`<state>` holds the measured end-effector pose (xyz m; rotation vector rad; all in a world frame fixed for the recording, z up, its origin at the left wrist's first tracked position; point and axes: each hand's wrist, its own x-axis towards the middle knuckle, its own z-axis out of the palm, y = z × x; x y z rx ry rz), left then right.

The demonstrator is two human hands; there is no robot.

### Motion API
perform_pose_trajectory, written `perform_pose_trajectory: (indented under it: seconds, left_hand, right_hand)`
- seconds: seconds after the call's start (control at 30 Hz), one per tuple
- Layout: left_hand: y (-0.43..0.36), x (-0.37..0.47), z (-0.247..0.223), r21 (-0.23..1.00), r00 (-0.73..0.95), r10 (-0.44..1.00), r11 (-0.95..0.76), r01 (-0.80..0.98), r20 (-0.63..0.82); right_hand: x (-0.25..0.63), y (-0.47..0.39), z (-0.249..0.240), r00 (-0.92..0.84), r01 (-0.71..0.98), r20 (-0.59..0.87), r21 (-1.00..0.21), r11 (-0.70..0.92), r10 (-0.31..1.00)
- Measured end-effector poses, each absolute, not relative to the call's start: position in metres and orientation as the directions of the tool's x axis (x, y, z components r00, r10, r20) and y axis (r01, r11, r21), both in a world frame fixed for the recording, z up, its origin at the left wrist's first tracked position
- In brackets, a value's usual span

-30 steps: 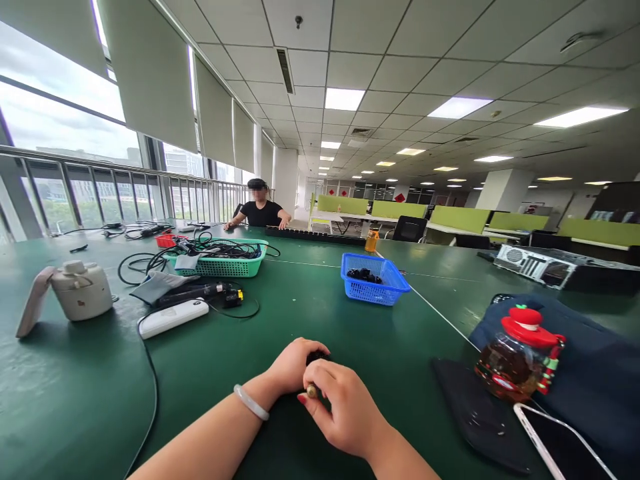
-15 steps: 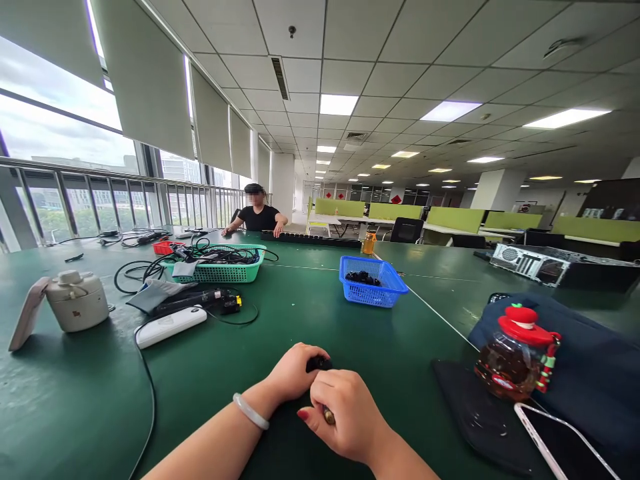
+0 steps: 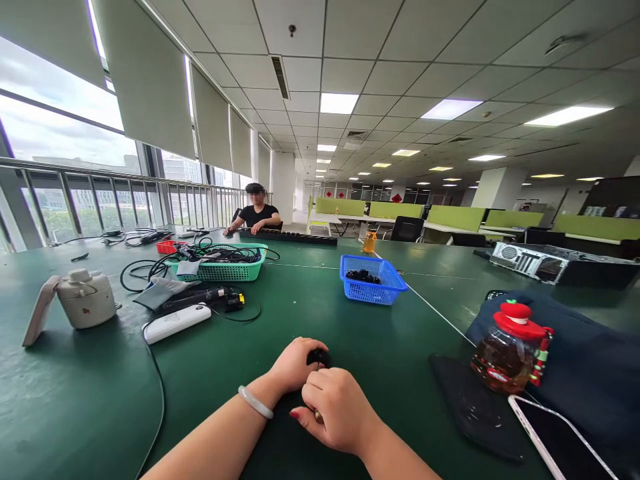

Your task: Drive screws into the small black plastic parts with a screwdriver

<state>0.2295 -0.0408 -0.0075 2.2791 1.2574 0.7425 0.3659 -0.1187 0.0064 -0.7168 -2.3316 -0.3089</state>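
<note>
Black part (image 3: 319,358): we have it in our left hand (image 3: 294,367), fingers clamped over its twelve o'clock edge, thumb hidden. At its five o'clock, our right hand (image 3: 337,408) curls its fingers round a brass-coloured piece (image 3: 319,417). Blue basket (image 3: 367,292): one o'clock, well apart.

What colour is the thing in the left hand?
The thing in the left hand is black, seen best in the head view.
</note>
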Motion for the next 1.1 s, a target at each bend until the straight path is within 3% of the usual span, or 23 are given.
perform_pose_trajectory:
  seconds: [0.23, 0.47, 0.57, 0.67, 0.87, 0.97, 1.1]
  left_hand:
    - [-0.038, 0.229, -0.01, 0.578, 0.449, 0.862, -0.495, 0.649, 0.235]
    - [-0.039, 0.229, -0.01, 0.576, 0.457, 0.855, -0.508, 0.641, 0.245]
    - [-0.039, 0.229, -0.011, 0.573, 0.462, 0.849, -0.52, 0.634, 0.258]
    - [-0.039, 0.229, -0.01, 0.574, 0.473, 0.846, -0.521, 0.632, 0.247]
    - [-0.043, 0.228, -0.003, 0.561, 0.471, 0.859, -0.495, 0.664, 0.201]
    - [-0.044, 0.228, -0.001, 0.567, 0.474, 0.857, -0.498, 0.656, 0.204]
    - [-0.044, 0.229, -0.001, 0.555, 0.482, 0.85, -0.512, 0.656, 0.214]
  right_hand:
    - [0.36, -0.117, 0.0, -0.635, 0.575, 0.683, 0.106, 0.811, 0.361]
    - [0.368, -0.114, 0.006, -0.542, 0.56, 0.774, 0.042, 0.828, 0.327]
    - [0.378, -0.111, 0.009, -0.467, 0.532, 0.809, -0.066, 0.844, 0.358]
    - [0.387, -0.106, 0.009, -0.359, 0.488, 0.817, -0.247, 0.837, 0.451]
    - [0.404, -0.091, 0.007, 0.05, 0.268, 0.735, -0.662, 0.7, 0.676]
    - [0.41, -0.086, 0.005, 0.168, 0.162, 0.683, -0.73, 0.664, 0.711]
    - [0.41, -0.087, 0.006, 0.138, 0.159, 0.703, -0.711, 0.685, 0.698]
